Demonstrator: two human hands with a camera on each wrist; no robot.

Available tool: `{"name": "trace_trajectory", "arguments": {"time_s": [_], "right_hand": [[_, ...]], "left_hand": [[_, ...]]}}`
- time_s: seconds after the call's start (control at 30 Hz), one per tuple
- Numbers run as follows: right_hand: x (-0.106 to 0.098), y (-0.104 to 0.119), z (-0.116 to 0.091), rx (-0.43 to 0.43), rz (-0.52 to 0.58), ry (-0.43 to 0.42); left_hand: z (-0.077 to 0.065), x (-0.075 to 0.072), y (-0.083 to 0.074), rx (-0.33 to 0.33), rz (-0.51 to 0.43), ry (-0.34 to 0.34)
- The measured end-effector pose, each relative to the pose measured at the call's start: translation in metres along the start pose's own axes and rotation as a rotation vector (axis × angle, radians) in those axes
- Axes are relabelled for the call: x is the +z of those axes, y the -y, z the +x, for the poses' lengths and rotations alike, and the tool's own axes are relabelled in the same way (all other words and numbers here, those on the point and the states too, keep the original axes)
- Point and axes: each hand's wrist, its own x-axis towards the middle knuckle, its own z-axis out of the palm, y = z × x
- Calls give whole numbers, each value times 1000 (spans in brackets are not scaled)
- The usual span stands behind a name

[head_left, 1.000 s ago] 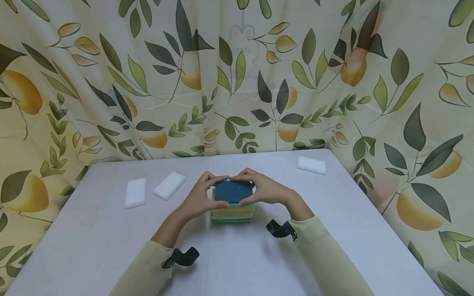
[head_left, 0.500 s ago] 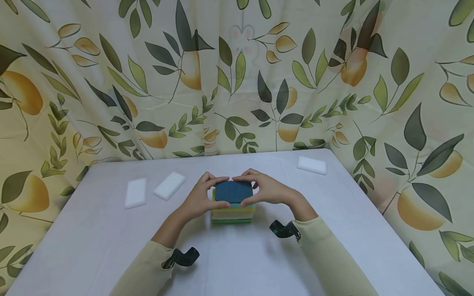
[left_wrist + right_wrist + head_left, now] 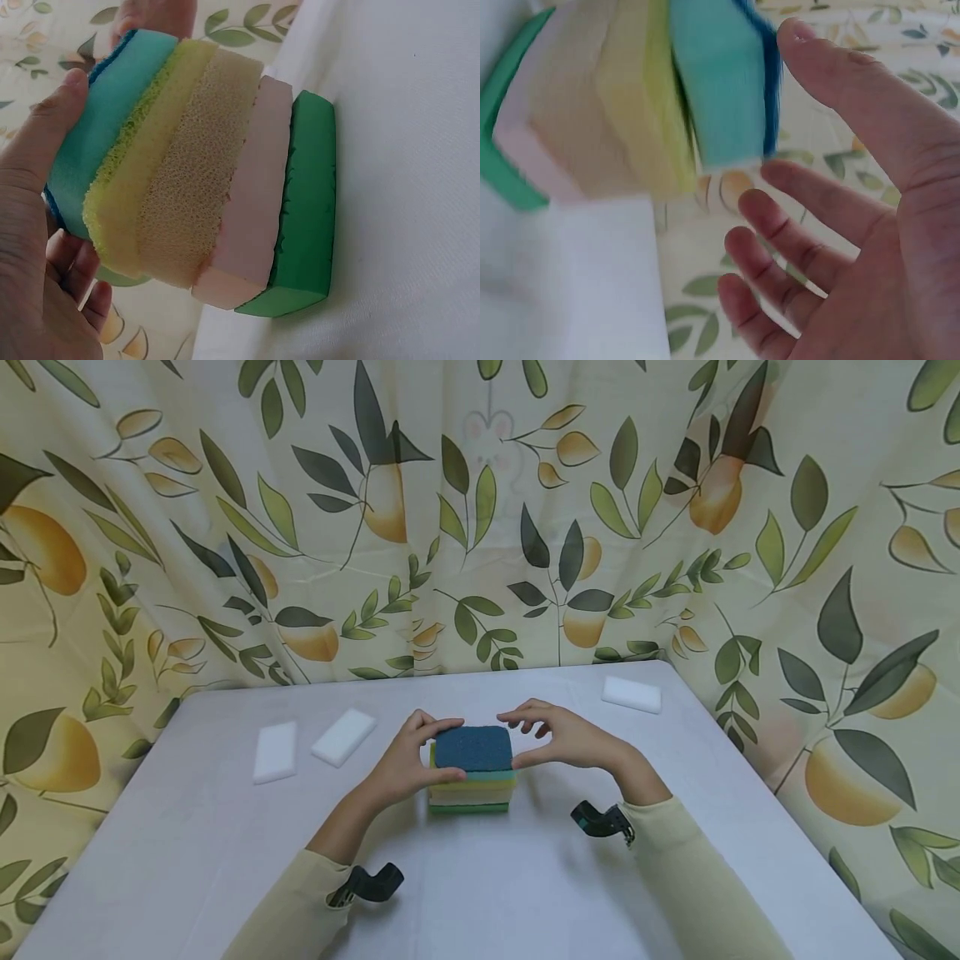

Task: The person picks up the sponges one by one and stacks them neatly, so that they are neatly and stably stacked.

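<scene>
A stack of sponges stands on the white table in the middle of the head view. On top lies a teal sponge [image 3: 127, 90] with a dark blue scouring face [image 3: 474, 749]. Below it come a yellow sponge [image 3: 150, 180], a beige one [image 3: 202, 157], a pale pink layer [image 3: 247, 195] and a green layer [image 3: 309, 202] at the bottom. My left hand [image 3: 405, 760] holds the teal sponge by its left end, thumb on the near side and fingers on the far side. To the stack's right, my right hand [image 3: 573, 739] is spread and holds nothing, its fingertips just off the teal sponge.
Two white rectangular sponges, one upright [image 3: 275, 752] and one slanted [image 3: 343, 737], lie on the table's left side. Another white sponge [image 3: 632, 695] lies near the back right corner. A leaf-and-fruit patterned curtain [image 3: 480, 527] hangs behind the table [image 3: 480, 893].
My right hand has let go of the teal sponge's right end and moved to the right, its fingers spreading. My left hand and the stack have stayed in place.
</scene>
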Motion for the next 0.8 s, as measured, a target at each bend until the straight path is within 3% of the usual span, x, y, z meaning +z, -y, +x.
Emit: {"name": "trace_trajectory", "arguments": {"time_s": [0.8], "right_hand": [[-83, -108, -31, 235, -8, -358]], "left_hand": [[-1, 1, 0, 16, -13, 0]]}}
